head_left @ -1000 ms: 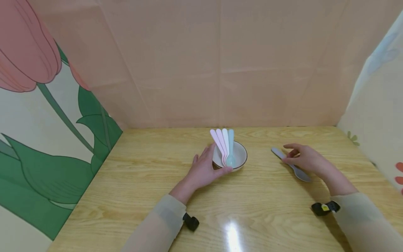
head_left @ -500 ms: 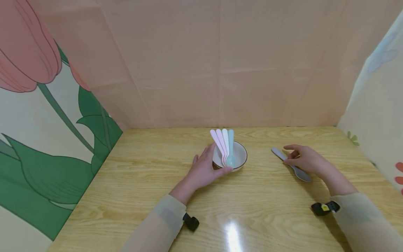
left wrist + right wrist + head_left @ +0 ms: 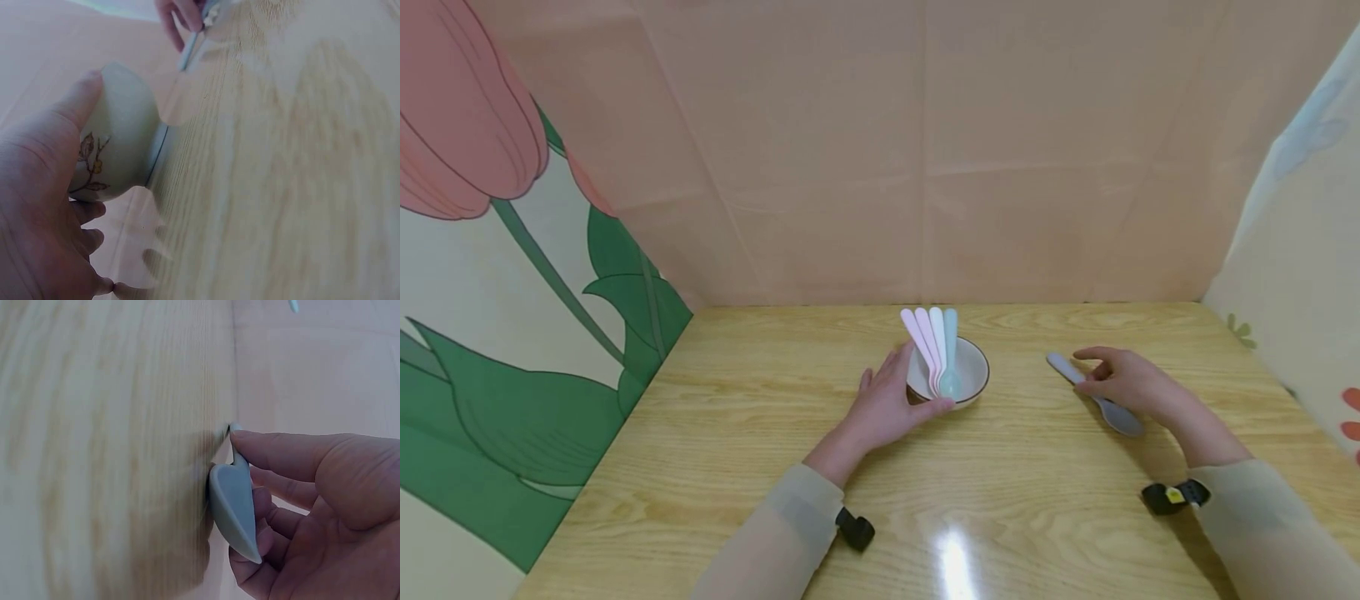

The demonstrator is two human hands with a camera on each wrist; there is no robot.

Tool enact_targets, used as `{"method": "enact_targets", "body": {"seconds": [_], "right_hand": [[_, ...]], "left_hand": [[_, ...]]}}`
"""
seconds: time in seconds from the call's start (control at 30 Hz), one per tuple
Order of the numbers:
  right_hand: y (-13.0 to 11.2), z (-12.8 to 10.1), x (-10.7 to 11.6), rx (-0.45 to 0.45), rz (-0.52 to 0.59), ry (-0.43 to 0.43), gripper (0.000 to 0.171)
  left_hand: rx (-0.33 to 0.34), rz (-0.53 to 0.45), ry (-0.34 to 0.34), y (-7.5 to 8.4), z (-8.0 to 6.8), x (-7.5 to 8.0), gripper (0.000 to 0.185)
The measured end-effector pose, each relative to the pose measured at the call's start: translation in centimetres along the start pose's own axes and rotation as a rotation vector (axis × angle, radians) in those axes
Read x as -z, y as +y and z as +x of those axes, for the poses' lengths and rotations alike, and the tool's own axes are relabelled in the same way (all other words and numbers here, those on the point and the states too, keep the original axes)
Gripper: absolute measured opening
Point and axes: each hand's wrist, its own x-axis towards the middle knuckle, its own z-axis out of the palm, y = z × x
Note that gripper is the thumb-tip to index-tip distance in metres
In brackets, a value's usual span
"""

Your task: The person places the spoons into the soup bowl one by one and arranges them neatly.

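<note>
My left hand (image 3: 887, 404) cups the breakable bowl (image 3: 966, 375) at frame centre, while my right hand (image 3: 1123, 382) pinches the light, stiff, slippery grey spoon (image 3: 1116, 414) mid-handle.

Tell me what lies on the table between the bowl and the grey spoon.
Nothing: in the head view only bare wooden table separates the bowl from the grey spoon.

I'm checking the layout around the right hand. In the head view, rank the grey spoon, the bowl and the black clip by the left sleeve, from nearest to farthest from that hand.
1. Grey spoon: under the right hand, fingers on its handle.
2. Bowl: mid-table, to that hand's left, cupped by the left hand.
3. Black clip: near edge, by the left sleeve.
</note>
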Motion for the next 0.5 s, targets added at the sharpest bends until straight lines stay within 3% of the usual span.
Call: {"method": "enact_targets", "body": {"seconds": [0.5], "right_hand": [[-0.89, 0.06, -0.02, 0.026, 0.049, 0.014, 0.067]], "left_hand": [[-0.001, -0.01, 0.003, 0.05, 0.05, 0.06, 0.117]]}}
